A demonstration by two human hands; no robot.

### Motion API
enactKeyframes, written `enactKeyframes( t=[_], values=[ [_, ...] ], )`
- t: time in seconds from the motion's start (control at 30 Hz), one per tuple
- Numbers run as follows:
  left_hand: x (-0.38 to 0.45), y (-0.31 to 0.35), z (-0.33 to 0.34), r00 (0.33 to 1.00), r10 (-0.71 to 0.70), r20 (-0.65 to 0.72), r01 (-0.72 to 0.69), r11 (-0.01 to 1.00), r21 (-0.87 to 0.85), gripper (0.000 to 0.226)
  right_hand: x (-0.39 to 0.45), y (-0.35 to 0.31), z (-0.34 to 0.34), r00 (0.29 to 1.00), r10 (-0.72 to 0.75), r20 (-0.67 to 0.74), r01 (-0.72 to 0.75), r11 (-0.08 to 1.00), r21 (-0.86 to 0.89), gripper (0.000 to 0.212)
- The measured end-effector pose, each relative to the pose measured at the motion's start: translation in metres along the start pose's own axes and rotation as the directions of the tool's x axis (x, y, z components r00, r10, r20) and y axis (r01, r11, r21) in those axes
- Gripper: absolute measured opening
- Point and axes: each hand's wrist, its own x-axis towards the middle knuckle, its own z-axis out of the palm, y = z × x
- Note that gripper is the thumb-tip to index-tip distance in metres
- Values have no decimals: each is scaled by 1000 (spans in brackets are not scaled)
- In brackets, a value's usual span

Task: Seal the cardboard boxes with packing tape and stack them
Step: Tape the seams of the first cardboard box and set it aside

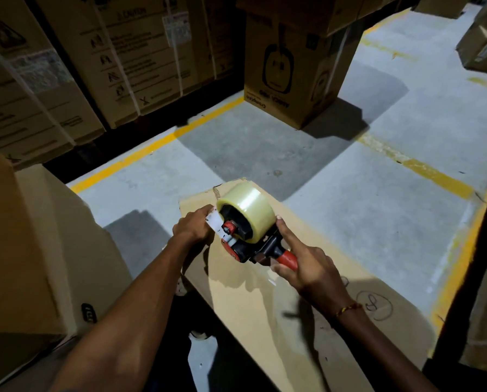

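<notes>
Stacks of tall brown printed cartons (140, 60) line the far wall of the grey concrete floor (378, 154), with its yellow painted lines. Nearer, a long flat brown cardboard box (265, 321) lies in front of the person, one end reaching out over the floor. Above that end sits the red-and-black tape dispenser (250, 241) with its fat roll of clear packing tape (248, 206). The right hand (307, 267) is wrapped round the red handle; the left hand (192, 226) pinches the loose white tape end just beside the roll, low against the box.

No strip looks laid along the box yet — I'd say sealing is just starting. If that pinched end slips or folds onto itself, the tape could stick crooked or wrinkle — and a hard pull might shift the box.
</notes>
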Motion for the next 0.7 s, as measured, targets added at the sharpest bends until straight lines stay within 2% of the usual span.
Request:
enactKeyframes(
  t=[0.13,0.23,0.33,0.37,0.43,0.57,0.7],
  values=[
    [-9,2,4,1000,-6,-16,6,1000,-31,64,0,2,-10,999,10,39,-10,1000,13,102],
    [-3,-3,7,998,24,-52,-26,999,-36,14,-7,9,-17,998,23,63,-21,1000,-22,103],
    [3,-8,13,996,42,-73,-45,998,-43,51,-26,24,-34,996,12,84,-7,998,-64,108],
    [5,-9,15,995,45,-92,-49,998,-38,55,-34,30,-41,995,14,97,-5,995,-97,109],
    [6,-8,16,992,53,-113,-56,998,-25,56,-49,39,-49,993,15,121,3,989,-146,112],
    [3,0,14,994,35,-108,-28,997,69,57,-61,47,-47,994,-30,104,38,997,-74,115],
    [-3,0,21,958,171,-229,-123,970,210,65,-65,51,-48,998,-41,52,44,998,-53,106]
  ],
)
